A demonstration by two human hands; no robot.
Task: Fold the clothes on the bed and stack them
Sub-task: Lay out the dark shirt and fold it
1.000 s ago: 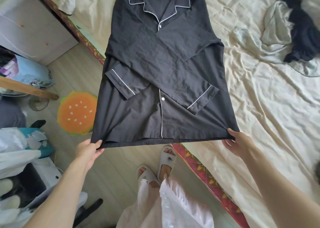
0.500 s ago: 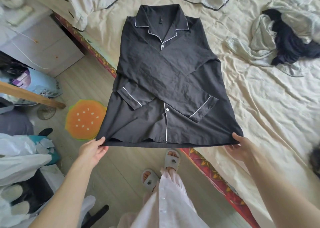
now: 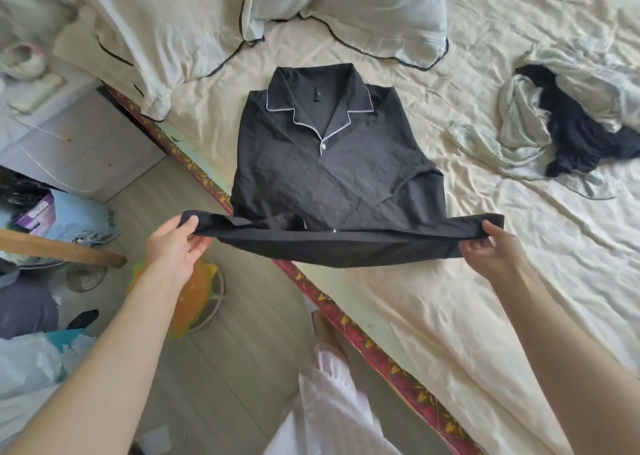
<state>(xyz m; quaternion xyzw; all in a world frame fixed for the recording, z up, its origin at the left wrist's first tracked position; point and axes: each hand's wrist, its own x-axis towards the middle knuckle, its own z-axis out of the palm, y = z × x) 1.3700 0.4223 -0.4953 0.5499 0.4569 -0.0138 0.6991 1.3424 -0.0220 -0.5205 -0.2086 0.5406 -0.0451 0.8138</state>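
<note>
Shirt (image 3: 332, 163), dark and piped, is spread on the bed (image 3: 450, 316); its raised hem is pinched at each corner by left hand (image 3: 173, 246) and right hand (image 3: 491, 250). Crossed sleeves could be dislodged if the hem is carried over unevenly.

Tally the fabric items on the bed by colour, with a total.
Black: 2, the pyjama shirt and a crumpled garment.
Pale: 3, two pillows and a crumpled cloth.
Total: 5.
</note>
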